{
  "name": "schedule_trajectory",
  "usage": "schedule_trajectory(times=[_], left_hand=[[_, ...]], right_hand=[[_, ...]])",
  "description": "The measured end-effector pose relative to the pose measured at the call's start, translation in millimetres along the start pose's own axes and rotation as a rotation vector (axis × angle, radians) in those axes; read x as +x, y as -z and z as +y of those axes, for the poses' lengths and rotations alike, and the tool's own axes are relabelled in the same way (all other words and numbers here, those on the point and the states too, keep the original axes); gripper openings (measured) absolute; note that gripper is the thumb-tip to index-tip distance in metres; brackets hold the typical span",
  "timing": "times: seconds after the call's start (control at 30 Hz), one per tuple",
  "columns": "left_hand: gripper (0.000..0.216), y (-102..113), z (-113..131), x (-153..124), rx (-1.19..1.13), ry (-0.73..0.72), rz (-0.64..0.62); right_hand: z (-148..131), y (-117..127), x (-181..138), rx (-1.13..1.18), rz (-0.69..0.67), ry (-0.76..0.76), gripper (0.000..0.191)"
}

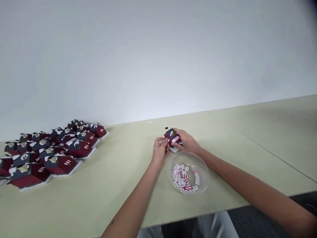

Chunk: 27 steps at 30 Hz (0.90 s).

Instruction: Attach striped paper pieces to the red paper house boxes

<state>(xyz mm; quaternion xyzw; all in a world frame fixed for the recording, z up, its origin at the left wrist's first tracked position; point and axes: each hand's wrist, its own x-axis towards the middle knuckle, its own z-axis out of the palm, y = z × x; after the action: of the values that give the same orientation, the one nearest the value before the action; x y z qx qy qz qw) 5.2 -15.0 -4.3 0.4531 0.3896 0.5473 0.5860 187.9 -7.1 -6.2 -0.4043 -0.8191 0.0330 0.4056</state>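
A miniature house (168, 133) with dark red walls, a dark roof and white snow-like patches sits on the table between my hands. My right hand (187, 141) is closed around its right side, with fingers over the roof and the thumb low at the front. Pressed against its left front corner are the pinched fingertips of my left hand (159, 151). A red-and-white striped awning (176, 139) shows on the front wall between the two hands. Just nearer to me stands a clear round bowl (205, 172), holding many small white and striped pieces (182, 175).
Many similar small houses (60, 164) stand in packed rows on the left of the pale green table (119, 172). A small dark piece (166, 128) lies behind the held house, and a tiny white bit (150, 122) lies near the wall (153, 59). A seam crosses the table at right.
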Motion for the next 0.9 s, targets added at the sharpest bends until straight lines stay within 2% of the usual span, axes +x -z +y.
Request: schedule_trajectory(times=[0.1,0.27,0.33,0.5,0.73,0.83,0.9], left_hand=[[0.043,5,-1,4,0.22,-0.113,0.019],[0.041,12,0,7,0.663,-0.339,-0.067],[0.044,14,0,6,0.763,-0.396,-0.088],[0.061,15,-2,6,0.759,-0.421,-0.157],[0.056,10,-5,7,0.777,-0.446,-0.193],[0.056,8,-3,6,0.772,-0.436,-0.195],[0.058,7,-1,5,0.76,-0.43,-0.216]], right_hand=[[6,0,-2,0.129,-0.01,-0.004,0.071],[9,3,-4,0.276,-0.049,-0.035,0.067],[8,5,-3,0.338,-0.052,-0.068,0.068],[4,5,-2,0.559,-0.049,-0.143,0.068],[-2,-6,-3,0.424,0.018,-0.22,0.063],[-2,-5,0,0.474,0.034,-0.242,0.06],[0,-2,2,0.591,0.037,-0.273,0.058]])
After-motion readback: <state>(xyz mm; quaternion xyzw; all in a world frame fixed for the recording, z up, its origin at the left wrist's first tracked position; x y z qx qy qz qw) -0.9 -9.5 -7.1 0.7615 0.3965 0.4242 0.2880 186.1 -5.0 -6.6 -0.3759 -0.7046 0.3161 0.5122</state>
